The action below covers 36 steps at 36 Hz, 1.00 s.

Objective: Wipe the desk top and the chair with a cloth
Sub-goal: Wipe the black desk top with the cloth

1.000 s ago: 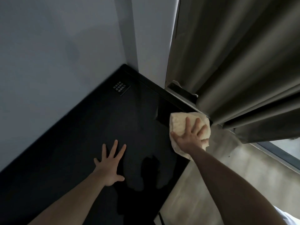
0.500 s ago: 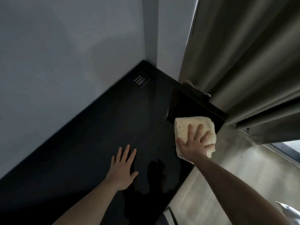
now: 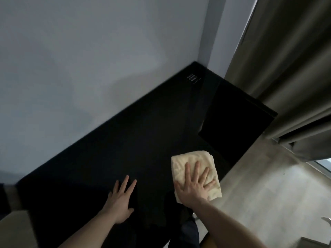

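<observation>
A glossy black desk top (image 3: 136, 140) runs from the far corner down to the lower left. A folded cream cloth (image 3: 184, 163) lies flat on it near the front edge. My right hand (image 3: 194, 185) presses down on the cloth with its fingers spread. My left hand (image 3: 120, 203) rests flat on the bare desk top to the left of the cloth, fingers apart, holding nothing. The chair is not clearly in view.
A grey wall (image 3: 80, 68) backs the desk. Grey-brown curtains (image 3: 290, 68) hang at the right, over the desk's far end. A small white printed label (image 3: 193, 78) sits near the far corner. Pale floor (image 3: 268, 194) lies at the right, beyond the desk's front edge.
My right hand has slid the cloth from the curtain end toward me along the front edge. My left hand stays flat on the desk. The view has swung left.
</observation>
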{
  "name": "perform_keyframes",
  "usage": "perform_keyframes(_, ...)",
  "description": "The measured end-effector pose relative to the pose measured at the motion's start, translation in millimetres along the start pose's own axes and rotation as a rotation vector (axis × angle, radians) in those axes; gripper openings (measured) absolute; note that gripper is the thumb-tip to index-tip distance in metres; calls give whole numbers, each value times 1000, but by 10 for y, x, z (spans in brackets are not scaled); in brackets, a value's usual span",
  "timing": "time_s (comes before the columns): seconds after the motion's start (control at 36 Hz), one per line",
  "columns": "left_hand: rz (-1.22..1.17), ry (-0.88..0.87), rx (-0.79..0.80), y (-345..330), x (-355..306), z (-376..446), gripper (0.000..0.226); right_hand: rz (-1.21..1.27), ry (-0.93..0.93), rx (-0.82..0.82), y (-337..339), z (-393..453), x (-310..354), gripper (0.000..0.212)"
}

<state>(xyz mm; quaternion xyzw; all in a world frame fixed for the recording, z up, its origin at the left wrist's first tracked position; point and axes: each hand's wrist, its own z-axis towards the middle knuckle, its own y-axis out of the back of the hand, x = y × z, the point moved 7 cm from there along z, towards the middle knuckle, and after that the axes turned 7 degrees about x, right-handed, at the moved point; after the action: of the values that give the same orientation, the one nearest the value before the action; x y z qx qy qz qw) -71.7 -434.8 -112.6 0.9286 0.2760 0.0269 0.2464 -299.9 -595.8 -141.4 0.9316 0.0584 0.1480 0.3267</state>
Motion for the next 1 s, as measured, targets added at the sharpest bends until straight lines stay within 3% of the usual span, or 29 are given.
perform_keyframes(0.28, -9, 2, 25, -160, 329, 52, 117, 18, -28, 50, 121, 207, 50, 97)
perform_keyframes(0.61, 52, 1, -1, -30, 426, 249, 145, 52, -45, -46, 584, 641, 203, 99)
perform_keyframes(0.75, 34, -46, -83, -77, 507, 182, 136, 37, -72, -107, 532, 549, 247, 95)
perform_keyframes(0.83, -21, -60, -129, -136, 597, 93, 118, 48, -94, -123, 377, 455, 337, 93)
perform_keyframes(1.0, -155, 28, -224, -329, 1166, -197, 100, 31, -88, -119, -248, 73, 712, 89)
